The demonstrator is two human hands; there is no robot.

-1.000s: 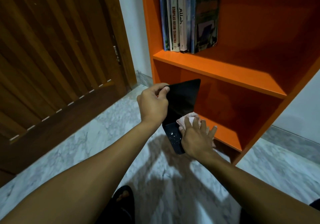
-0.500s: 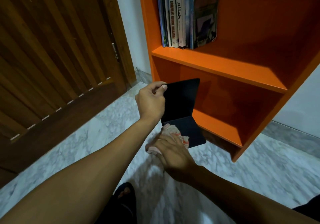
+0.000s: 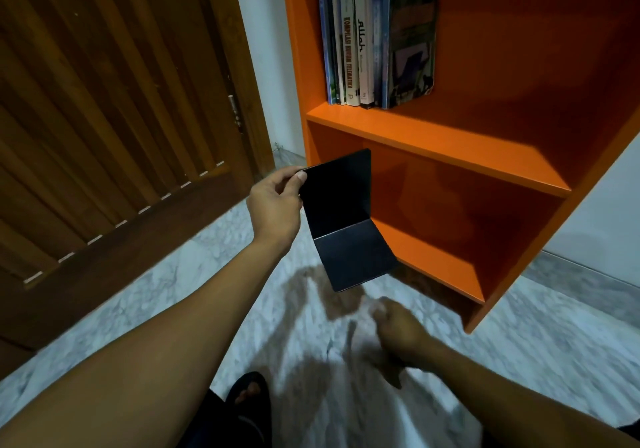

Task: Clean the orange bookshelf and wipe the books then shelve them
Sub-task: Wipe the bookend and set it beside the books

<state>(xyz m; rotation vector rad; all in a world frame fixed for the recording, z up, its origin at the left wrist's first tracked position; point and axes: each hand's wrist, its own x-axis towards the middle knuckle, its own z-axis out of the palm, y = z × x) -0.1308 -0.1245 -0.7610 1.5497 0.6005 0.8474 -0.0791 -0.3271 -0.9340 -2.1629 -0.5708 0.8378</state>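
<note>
The wooden door (image 3: 114, 118) fills the left of the view, and the marble floor (image 3: 221, 274) runs beneath everything. The orange bookshelf (image 3: 450, 146) stands to the right, its upper shelf carrying a row of upright books (image 3: 377, 39) packed against the left wall, while the lower compartment (image 3: 450, 226) shows no books in the part that is visible. In front of that lower opening, the left hand (image 3: 275, 205) pinches the top corner of a black L-shaped bookend (image 3: 346, 222) between thumb and fingers, holding it in the air with its upright plate above and its foot angled toward the camera. The right hand (image 3: 401, 330) is low, near the floor and apart from the bookend; it is badly blurred, so whether it is curled round a cloth cannot be told, though something pale shows at its fingertips. A dark sandalled foot (image 3: 247, 392) sits at the bottom edge. This looks like the wiping stage, with the bookend in hand. Next, the bookend probably calls for setting onto a shelf, foot flat and upright against the books.
</note>
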